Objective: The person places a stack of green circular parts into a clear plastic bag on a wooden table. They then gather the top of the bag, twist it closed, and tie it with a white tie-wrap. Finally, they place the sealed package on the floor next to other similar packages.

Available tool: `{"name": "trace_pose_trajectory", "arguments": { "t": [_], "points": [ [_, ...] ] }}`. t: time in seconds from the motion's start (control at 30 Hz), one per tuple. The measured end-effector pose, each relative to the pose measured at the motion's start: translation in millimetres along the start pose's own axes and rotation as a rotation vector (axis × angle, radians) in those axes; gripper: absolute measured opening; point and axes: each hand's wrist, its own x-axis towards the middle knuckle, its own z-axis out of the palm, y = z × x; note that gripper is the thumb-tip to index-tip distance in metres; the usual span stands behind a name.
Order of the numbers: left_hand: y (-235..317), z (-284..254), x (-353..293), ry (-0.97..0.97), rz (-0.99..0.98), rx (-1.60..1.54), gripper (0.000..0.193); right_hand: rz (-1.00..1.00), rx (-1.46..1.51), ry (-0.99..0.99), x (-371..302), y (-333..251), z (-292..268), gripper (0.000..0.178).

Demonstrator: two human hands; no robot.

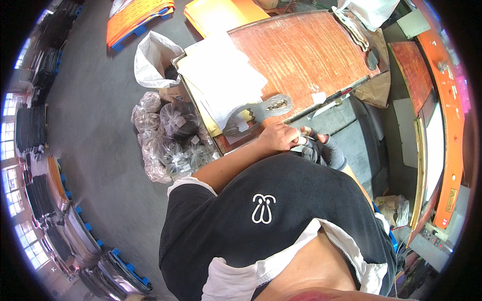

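My left hand (281, 136) is bare and closed in front of my chest, its fingertips meeting the fingers of my right hand. A grey glove with open fingertips (333, 153) covers my right hand (322, 144), whose fingers are bent. White wrapping (302, 140) shows around a finger between the hands, and dark grey cloth hangs below. What the left fingers pinch is partly hidden. Just beyond, at the table's near edge, lie a flat grey piece with a yellow jagged patch (244, 119) and a greyish oval piece with a brown middle (279, 105).
White paper sheets (223, 70) cover the left end of the worn wooden table (301, 50). Filled clear plastic bags (173, 145) and an open white sack (155, 60) stand on the floor at left. An orange machine frame (454, 150) rises at right. Loaded pallets (120, 273) line the far left.
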Motion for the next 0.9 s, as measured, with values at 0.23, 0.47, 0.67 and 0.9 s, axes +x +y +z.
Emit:
{"name": "trace_pose_trajectory", "arguments": {
  "t": [0.23, 0.47, 0.67, 0.9],
  "points": [
    [-3, 0, -4, -0.004, -0.041, 0.029, 0.018, 0.050, -0.038, -0.080, 2, -4, 6, 0.053],
    [3, -9, -2, -0.076, -0.125, -0.140, 0.024, 0.032, -0.032, -0.030, 0, -1, 15, 0.055],
    [0, -8, -3, -0.107, -0.144, -0.154, 0.024, 0.044, -0.058, -0.022, 4, -2, 11, 0.056],
    [-3, -4, -5, -0.035, -0.075, -0.075, 0.020, 0.057, -0.015, -0.067, 4, -4, 8, 0.052]
  ]
}}
